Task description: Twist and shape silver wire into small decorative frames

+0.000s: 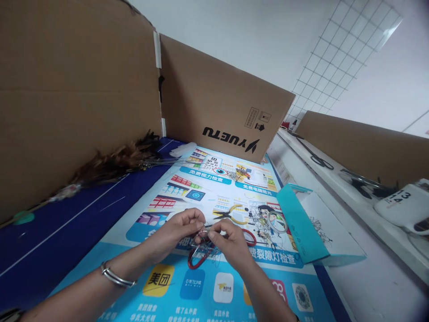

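Observation:
My left hand [181, 229] is closed in a pinch on a small piece of thin silvery wire [202, 233]. Close beside it, my right hand [231, 243] pinches the same piece between thumb and fingers. Its exact shape is too fine to make out. Under both hands lies a pair of scissors with red handles [195, 264], partly hidden by the right hand and by loose wire bits. Pliers with yellow handles [237, 220] lie just beyond the right hand. A loose tangle of thin wire [263, 223] is spread to their right.
A teal and white box [295, 223] with wire pieces inside stands at the right. Brown feathers on thin stems [110, 162] lie along the left cardboard wall [77, 89]. Another cardboard panel [217, 98] closes the back. Black scissors [321, 162] rest on the right ledge.

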`<state>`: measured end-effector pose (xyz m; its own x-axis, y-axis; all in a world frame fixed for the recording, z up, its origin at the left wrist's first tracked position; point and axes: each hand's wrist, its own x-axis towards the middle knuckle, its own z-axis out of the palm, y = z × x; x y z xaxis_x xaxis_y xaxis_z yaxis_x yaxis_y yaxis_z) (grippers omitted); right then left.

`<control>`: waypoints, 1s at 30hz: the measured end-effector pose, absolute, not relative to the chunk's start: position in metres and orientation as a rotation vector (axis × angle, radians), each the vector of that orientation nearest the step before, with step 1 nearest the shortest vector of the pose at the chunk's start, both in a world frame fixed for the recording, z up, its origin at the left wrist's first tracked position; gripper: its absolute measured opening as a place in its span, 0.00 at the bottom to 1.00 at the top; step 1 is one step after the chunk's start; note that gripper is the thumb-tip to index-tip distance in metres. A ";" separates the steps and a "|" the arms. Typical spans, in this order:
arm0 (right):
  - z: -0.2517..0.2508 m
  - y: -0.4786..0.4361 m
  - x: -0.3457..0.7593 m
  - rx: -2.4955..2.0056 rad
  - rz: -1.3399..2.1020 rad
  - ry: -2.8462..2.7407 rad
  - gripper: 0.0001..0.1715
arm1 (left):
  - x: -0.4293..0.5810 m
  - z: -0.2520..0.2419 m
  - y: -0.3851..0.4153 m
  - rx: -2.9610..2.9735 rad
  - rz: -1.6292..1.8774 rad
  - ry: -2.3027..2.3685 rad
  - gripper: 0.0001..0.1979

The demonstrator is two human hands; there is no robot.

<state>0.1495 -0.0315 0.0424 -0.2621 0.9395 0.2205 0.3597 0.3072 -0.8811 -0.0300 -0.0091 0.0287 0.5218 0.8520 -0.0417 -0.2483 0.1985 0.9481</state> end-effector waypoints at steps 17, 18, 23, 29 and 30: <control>0.038 -0.030 0.152 -1.165 1.119 -1.640 0.09 | -0.034 0.033 -0.009 1.218 0.822 0.660 0.05; 0.037 -0.030 0.152 -1.163 1.137 -1.619 0.10 | -0.034 0.033 -0.009 1.225 0.821 0.655 0.05; 0.033 -0.029 0.152 -1.128 1.244 -1.531 0.12 | -0.035 0.030 -0.007 1.254 0.809 0.638 0.08; 0.033 -0.030 0.150 -1.064 1.384 -1.442 0.14 | -0.033 0.025 -0.007 1.256 0.764 0.544 0.10; 0.033 -0.030 0.149 -1.056 1.400 -1.429 0.14 | -0.033 0.025 -0.008 1.254 0.760 0.537 0.10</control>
